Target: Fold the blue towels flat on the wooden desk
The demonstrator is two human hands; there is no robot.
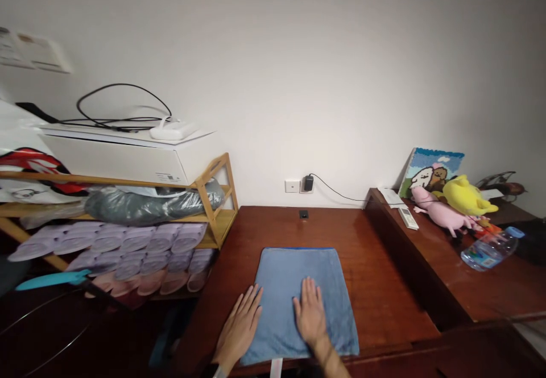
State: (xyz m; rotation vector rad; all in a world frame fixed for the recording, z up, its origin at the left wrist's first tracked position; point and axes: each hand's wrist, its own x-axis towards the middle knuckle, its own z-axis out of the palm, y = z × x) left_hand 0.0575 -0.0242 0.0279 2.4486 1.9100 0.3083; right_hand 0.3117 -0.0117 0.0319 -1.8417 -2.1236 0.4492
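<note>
A blue-grey cloth (279, 287) lies spread flat on the reddish-brown wooden desk (375, 287), with a pale tag (276, 368) hanging from its near edge. My right hand (310, 312) rests flat on the cloth, right of its middle, fingers stretched forward. My left hand (240, 324) lies at the cloth's left edge, partly over the bare wood, its fingers extended and close together. Nothing shows in either hand.
Left stands a wooden rack (213, 196) with purple slippers (140, 239) and a white box (128, 156) on top. On the raised right side are a remote control (408, 219), a pink plush toy (439, 210), a yellow plush toy (467, 196) and a plastic bottle (490, 250). A black plug (308, 183) sits in the wall.
</note>
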